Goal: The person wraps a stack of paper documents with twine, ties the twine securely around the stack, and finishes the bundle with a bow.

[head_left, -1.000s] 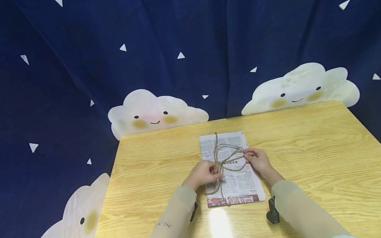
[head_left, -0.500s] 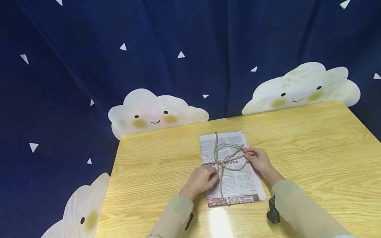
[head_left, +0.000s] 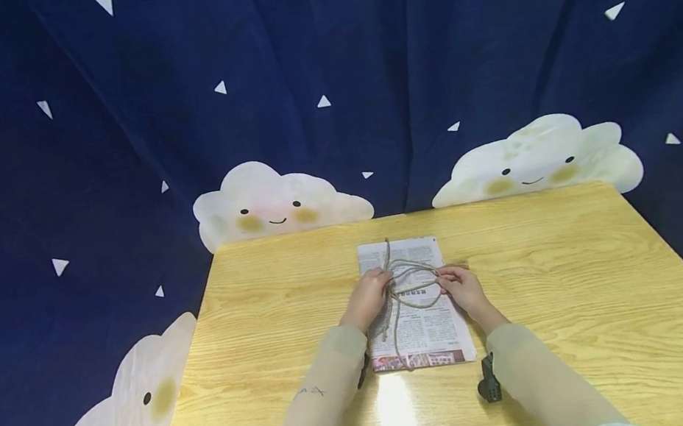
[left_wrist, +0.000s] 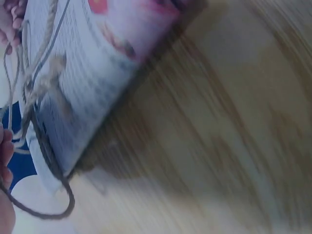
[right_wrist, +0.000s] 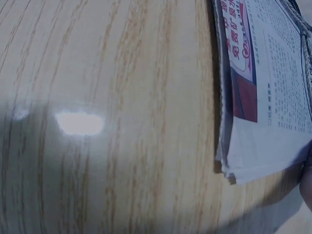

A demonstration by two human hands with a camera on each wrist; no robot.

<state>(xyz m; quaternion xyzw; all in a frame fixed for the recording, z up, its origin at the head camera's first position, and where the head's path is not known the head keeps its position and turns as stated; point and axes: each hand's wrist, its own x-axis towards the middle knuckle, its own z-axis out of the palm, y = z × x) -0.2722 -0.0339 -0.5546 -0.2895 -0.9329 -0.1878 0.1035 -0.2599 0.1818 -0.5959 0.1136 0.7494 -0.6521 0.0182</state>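
A folded newspaper stack (head_left: 431, 336) lies on the table, with brown twine (head_left: 419, 305) crossed and looped over its top. My left hand (head_left: 365, 300) is over the stack's left side, its curled fingers holding twine close to the crossing. In the left wrist view, a twine strand (left_wrist: 48, 215) bows out from the left fingers (left_wrist: 6, 151) past the stack's edge. At the stack's right edge, my right hand (head_left: 465, 292) pinches the twine loops between thumb and fingers. The left fingertips are partly hidden in the head view.
The wooden table (head_left: 565, 267) extends around the stack, with a bright reflection near its front. Behind it hangs a dark blue curtain (head_left: 261, 47) with white triangles and cloud shapes. A black wrist camera (head_left: 489, 382) sits under the right forearm.
My left hand first drew back left from the crossing, then moved up and right onto the twine. A twine end now shows beyond the right hand, which has stayed in place.
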